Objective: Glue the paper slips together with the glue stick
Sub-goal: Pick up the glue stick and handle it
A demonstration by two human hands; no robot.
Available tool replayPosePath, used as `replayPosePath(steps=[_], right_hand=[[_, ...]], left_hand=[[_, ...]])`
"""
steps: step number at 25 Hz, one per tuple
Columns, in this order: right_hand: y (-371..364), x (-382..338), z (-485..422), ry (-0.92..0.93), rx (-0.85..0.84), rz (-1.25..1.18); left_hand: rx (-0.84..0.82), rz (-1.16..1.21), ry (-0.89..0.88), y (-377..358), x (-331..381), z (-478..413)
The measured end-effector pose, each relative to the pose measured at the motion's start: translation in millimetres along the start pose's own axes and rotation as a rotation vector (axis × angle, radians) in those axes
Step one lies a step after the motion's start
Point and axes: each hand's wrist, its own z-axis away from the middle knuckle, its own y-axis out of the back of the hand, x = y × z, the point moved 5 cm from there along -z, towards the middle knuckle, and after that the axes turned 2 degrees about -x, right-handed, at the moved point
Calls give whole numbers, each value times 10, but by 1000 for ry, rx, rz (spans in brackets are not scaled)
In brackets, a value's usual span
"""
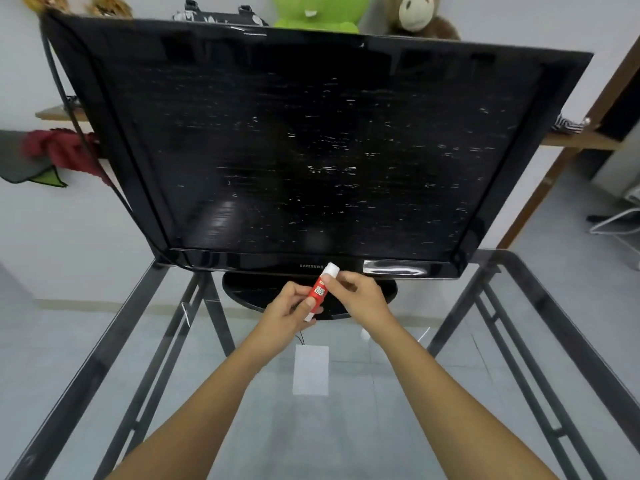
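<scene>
A red glue stick (320,291) with a white cap is held tilted above the glass table, cap end pointing up and away from me. My left hand (289,310) grips its lower body. My right hand (353,294) pinches it just below the cap. A white paper slip (310,370) lies flat on the glass directly below my hands, between my forearms. Whether it is one slip or a stack I cannot tell.
A large black monitor (311,150) on a round base (249,292) stands just beyond my hands. The glass table (346,438) has a black metal frame (568,334) along both sides. Plush toys and shelves sit behind the monitor.
</scene>
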Motion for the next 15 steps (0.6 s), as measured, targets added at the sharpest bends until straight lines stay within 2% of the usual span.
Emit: replayPosePath(steps=[6,7,9,11,15], right_hand=[[2,30,105,-37,37,-144],[21,30,126,-33,56,-164],[45,12,146,-11,63,-202],[50,-28,149,26,64,-216],[25,-40,148,43,156,-210]], left_hand=[[49,-24,38,-64,-28,82],[61,65,116,-78,-74,96],[58,457,326,-145,-171,137],[67,727,421,-167,-186,154],[89,828,455,-159,-136,113]])
